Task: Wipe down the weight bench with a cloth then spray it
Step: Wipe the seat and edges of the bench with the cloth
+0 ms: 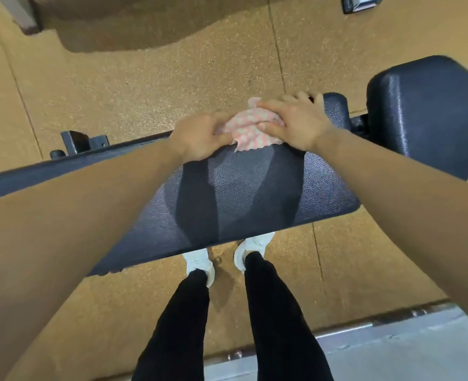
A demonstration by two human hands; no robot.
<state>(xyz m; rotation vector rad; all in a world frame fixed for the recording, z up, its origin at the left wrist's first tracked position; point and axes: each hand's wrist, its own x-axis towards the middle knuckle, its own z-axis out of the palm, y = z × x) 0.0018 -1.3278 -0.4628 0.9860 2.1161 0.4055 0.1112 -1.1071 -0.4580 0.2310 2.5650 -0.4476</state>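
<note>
1. Your left hand (pixel 199 136) and right hand (pixel 296 121) sit close together at the far edge of the weight bench (pixel 241 193), both gripping the pink checked cloth (pixel 250 129).
2. The cloth lies bunched on the pad there, probably held two-handed so you can press harder while wiping.

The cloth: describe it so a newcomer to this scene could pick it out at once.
Find the long dark padded bench across the middle. At its far edge the left hand and right hand hold a crumpled cloth. Nothing else there is pink-and-white patterned.
</note>
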